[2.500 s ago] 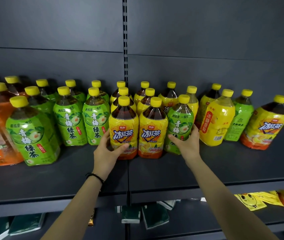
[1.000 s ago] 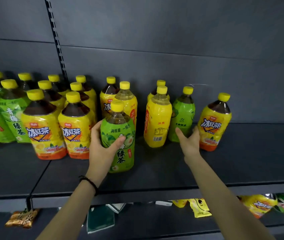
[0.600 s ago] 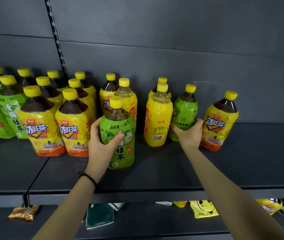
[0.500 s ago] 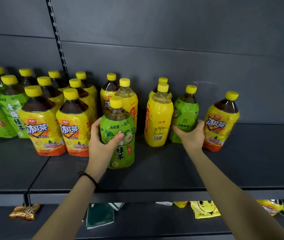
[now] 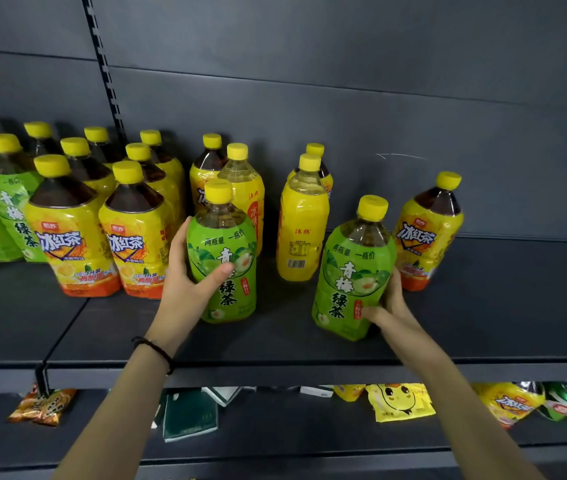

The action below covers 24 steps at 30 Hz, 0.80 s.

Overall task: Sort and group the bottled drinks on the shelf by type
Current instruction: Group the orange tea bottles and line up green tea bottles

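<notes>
Clutches one green tea bottle (image 5: 226, 258) in the left hand (image 5: 185, 289), a tilted second bottle (image 5: 351, 278) in the right hand (image 5: 391, 306), both at the shelf (image 5: 275, 341) front, likely bound for the green group (image 5: 1, 209) leftward.

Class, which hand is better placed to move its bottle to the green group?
Left hand, probably: its bottle is nearer the green group, far left; the right hand grips a farther bottle.

Yellow bottles (image 5: 67, 237) "冰红茶", green bottles (image 5: 231, 299) "青梅绿茶"
</notes>
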### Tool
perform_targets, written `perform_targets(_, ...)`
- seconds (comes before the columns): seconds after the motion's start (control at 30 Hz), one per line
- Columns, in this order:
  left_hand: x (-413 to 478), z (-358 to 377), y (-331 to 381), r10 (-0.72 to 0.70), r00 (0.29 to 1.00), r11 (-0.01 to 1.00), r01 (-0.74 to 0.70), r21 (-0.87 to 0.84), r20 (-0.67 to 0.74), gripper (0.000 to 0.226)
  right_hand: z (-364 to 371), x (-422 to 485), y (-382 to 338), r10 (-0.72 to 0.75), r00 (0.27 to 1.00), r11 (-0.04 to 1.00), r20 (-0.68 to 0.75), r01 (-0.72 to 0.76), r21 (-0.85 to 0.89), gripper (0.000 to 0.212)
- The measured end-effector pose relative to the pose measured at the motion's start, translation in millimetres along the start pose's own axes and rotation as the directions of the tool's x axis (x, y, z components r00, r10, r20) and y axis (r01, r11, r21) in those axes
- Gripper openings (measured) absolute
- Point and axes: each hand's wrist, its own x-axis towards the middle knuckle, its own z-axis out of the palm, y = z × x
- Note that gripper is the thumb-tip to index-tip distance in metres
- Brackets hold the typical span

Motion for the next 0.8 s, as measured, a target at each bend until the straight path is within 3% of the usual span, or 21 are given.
perform_targets(0.1, -8, -4, -4, -0.001, 0.999, 0.995, -0.005, 0.103, 0.054, 0.107, 18, -12, 2, -0.137, 0.981, 0.990, -0.139, 0.129, -0.063, 0.104)
perform_targets(0.17, -13, -2, -6, 0.008, 0.998, 0.987, -0.019, 0.160, 0.066, 0.119, 28, -16, 2, -0.194, 0.964, 0.980, -0.184, 0.182, -0.084, 0.102)
perform_targets(0.27, -16, 0, -6, 0.016, 0.999, 0.988, -0.021, 0.153, 0.034, 0.119, 36, -13, 1, -0.206, 0.948, 0.978, -0.242, 0.195, -0.068, 0.094)
perform_targets(0.6, -45, -42, 16, -0.022, 0.997, 0.997, 0.027, 0.068, -0.075, 0.111, 102, -5, -9, -0.158, 0.982, 0.986, -0.106, 0.162, 0.026, 0.086)
perform_targets(0.8, -43, -104, 35, 0.044, 0.987, 0.994, -0.027, 0.111, -0.154, 0.110, 177, 8, -16, -0.205, 0.979, 0.979, -0.020, 0.205, 0.012, 0.088)
